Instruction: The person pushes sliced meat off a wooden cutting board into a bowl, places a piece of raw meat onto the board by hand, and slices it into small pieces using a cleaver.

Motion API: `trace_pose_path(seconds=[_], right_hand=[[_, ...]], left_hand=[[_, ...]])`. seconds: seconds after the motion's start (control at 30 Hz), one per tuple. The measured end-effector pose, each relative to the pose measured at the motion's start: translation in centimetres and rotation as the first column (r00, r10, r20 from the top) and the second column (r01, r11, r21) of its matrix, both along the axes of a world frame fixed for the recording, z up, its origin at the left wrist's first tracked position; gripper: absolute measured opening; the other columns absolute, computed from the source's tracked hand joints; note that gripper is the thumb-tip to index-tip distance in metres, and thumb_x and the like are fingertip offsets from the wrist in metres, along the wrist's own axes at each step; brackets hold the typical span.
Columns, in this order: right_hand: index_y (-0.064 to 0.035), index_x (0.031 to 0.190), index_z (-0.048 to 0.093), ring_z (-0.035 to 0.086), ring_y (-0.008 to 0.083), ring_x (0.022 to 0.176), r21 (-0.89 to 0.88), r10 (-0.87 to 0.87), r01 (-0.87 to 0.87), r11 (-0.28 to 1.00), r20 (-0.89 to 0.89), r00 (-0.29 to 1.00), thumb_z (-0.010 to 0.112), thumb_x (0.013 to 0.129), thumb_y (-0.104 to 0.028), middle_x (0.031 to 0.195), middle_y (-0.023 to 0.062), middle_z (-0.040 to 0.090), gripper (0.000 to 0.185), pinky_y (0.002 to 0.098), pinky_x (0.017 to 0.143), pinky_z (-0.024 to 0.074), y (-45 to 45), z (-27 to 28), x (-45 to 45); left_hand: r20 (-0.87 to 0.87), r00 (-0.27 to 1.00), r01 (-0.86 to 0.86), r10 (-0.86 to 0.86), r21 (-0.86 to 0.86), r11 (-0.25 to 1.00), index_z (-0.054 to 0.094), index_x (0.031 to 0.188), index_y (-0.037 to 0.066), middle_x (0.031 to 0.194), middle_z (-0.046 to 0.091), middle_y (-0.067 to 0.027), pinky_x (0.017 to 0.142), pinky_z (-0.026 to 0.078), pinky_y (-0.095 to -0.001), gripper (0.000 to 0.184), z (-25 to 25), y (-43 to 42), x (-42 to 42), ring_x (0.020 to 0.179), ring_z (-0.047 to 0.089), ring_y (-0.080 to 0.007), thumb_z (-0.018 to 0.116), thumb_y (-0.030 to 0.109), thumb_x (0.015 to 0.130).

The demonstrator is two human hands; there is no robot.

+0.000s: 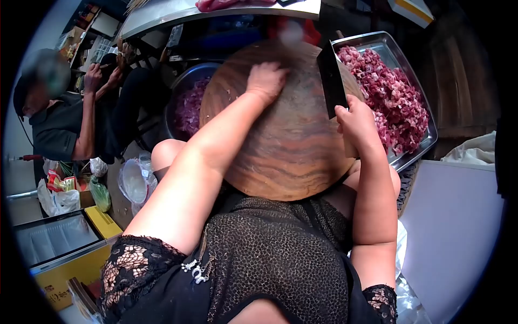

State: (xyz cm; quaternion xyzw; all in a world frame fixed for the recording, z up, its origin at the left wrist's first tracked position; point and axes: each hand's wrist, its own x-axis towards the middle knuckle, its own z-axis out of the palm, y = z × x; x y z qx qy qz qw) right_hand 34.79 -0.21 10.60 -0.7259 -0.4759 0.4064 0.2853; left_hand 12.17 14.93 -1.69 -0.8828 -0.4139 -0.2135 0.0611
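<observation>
My right hand (pixel 357 123) is closed around the handle of a dark, broad-bladed cleaver (pixel 330 81), its blade raised over the right side of the board. Under both arms lies a thick round wooden chopping block (pixel 291 146), with only a few tiny scraps on it. On the block's far left part rests my left hand (pixel 266 80), fingers curled and bunched; whatever they may hold is hidden. A steel tray (pixel 430 137) to the right carries a heap of chopped meat (pixel 386 94). Left of the block, a metal bowl (pixel 171 102) holds more chopped meat (pixel 193 108), partly covered by the block.
A metal-topped table (pixel 172 15) with a piece of raw meat (pixel 232 4) stands ahead. Another person (pixel 67 116) sits at the left, hands raised. Plastic bags (pixel 100 193) and a yellow-edged box (pixel 102 221) lie lower left. A pale flat panel (pixel 453 227) is at right.
</observation>
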Motion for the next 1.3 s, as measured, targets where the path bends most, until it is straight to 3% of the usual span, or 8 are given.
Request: trace_pose_path(seconds=[0.23, 0.4, 0.5, 0.63, 0.77, 0.9, 1.17, 1.3], right_hand=[[0.0053, 0.104, 0.060, 0.063, 0.0244, 0.054, 0.032, 0.028, -0.029, 0.999, 0.054, 0.998, 0.053, 0.085, -0.013, 0.069, 0.0157, 0.065, 0.027, 0.0374, 0.056, 0.0532, -1.1, 0.1, -0.4], [0.0048, 0.102, 0.060, 0.063, 0.0230, 0.053, 0.024, 0.053, -0.054, 0.998, 0.050, 0.997, 0.053, 0.086, -0.013, 0.067, 0.0135, 0.064, 0.024, 0.0371, 0.056, 0.0534, -1.6, -0.5, -0.3], [0.0043, 0.100, 0.059, 0.063, 0.0229, 0.053, 0.017, 0.079, -0.081, 0.997, 0.114, 0.990, 0.053, 0.086, -0.013, 0.066, 0.0136, 0.063, 0.023, 0.0368, 0.055, 0.0531, -1.4, -1.1, -0.1], [0.0044, 0.101, 0.059, 0.065, 0.0272, 0.056, 0.067, 0.068, -0.079, 0.995, 0.151, 0.986, 0.053, 0.085, -0.014, 0.066, 0.0180, 0.064, 0.025, 0.0401, 0.056, 0.0525, -1.4, -1.7, 0.0], [0.0054, 0.107, 0.059, 0.067, 0.0311, 0.061, 0.037, 0.084, -0.092, 0.995, 0.173, 0.981, 0.053, 0.086, -0.015, 0.069, 0.0201, 0.065, 0.031, 0.0417, 0.062, 0.0531, -1.6, -1.0, -0.1], [0.0069, 0.112, 0.060, 0.066, 0.0432, 0.091, 0.086, 0.093, -0.115, 0.990, 0.225, 0.970, 0.056, 0.085, -0.017, 0.092, 0.0300, 0.067, 0.036, 0.0483, 0.084, 0.0512, -1.5, -2.0, 0.3], [0.0072, 0.104, 0.059, 0.063, 0.0453, 0.096, -0.043, 0.179, -0.174, 0.984, 0.252, 0.951, 0.061, 0.087, -0.022, 0.099, 0.0309, 0.066, 0.034, 0.0500, 0.087, 0.0495, -0.6, -1.4, 0.5], [0.0053, 0.105, 0.058, 0.064, 0.0429, 0.095, -0.050, 0.209, -0.205, 0.977, 0.369, 0.906, 0.060, 0.088, -0.023, 0.096, 0.0275, 0.067, 0.033, 0.0501, 0.086, 0.0502, -0.4, -0.3, 0.2]], left_hand=[[-0.101, 0.995, -0.011, -0.003, -0.134, 0.991, 0.071, 0.091, 0.017, 0.097, 0.063, -0.0076, 0.084, 0.051, -0.0431, 0.014, 3.6, -2.1, -14.9, 0.098, 0.059, -0.0309, 0.064, 0.020, 0.079], [-0.187, 0.929, -0.370, 0.320, -0.425, 0.826, 0.069, 0.111, 0.005, 0.118, 0.064, -0.0172, 0.091, 0.052, -0.0440, 0.032, 4.8, 0.4, -24.5, 0.101, 0.065, -0.0362, 0.067, 0.021, 0.084], [-0.135, 0.935, -0.344, 0.329, -0.109, 0.932, 0.069, 0.111, 0.002, 0.114, 0.066, -0.0195, 0.094, 0.050, -0.0423, 0.035, 3.1, 1.4, -26.0, 0.105, 0.064, -0.0342, 0.065, 0.026, 0.086], [-0.054, 0.996, -0.092, 0.075, -0.477, 0.874, 0.072, 0.100, 0.007, 0.110, 0.066, -0.0160, 0.092, 0.049, -0.0436, 0.026, 9.4, -2.7, -15.9, 0.106, 0.060, -0.0347, 0.066, 0.022, 0.079], [0.004, 0.989, 0.136, -0.147, -0.404, 0.905, 0.068, 0.084, 0.007, 0.096, 0.063, -0.0127, 0.089, 0.050, -0.0399, 0.010, 6.1, -6.8, -14.2, 0.102, 0.058, -0.0325, 0.064, 0.008, 0.075], [-0.372, 0.893, -0.417, 0.254, -0.466, 0.780, 0.073, 0.087, 0.013, 0.102, 0.065, -0.0110, 0.090, 0.051, -0.0418, 0.019, 6.7, -0.5, -21.0, 0.104, 0.061, -0.0331, 0.068, 0.007, 0.070], [0.210, 0.964, 0.161, -0.160, 0.014, 0.987, 0.066, 0.113, 0.006, 0.116, 0.066, -0.0186, 0.099, 0.047, -0.0406, 0.027, 20.3, 11.5, -7.9, 0.114, 0.059, -0.0371, 0.057, 0.004, 0.088], [0.239, 0.962, -0.080, 0.135, -0.228, 0.970, 0.063, 0.119, 0.003, 0.117, 0.066, -0.0195, 0.097, 0.047, -0.0393, 0.037, 21.4, 16.5, 0.0, 0.111, 0.061, -0.0372, 0.066, 0.023, 0.088]])
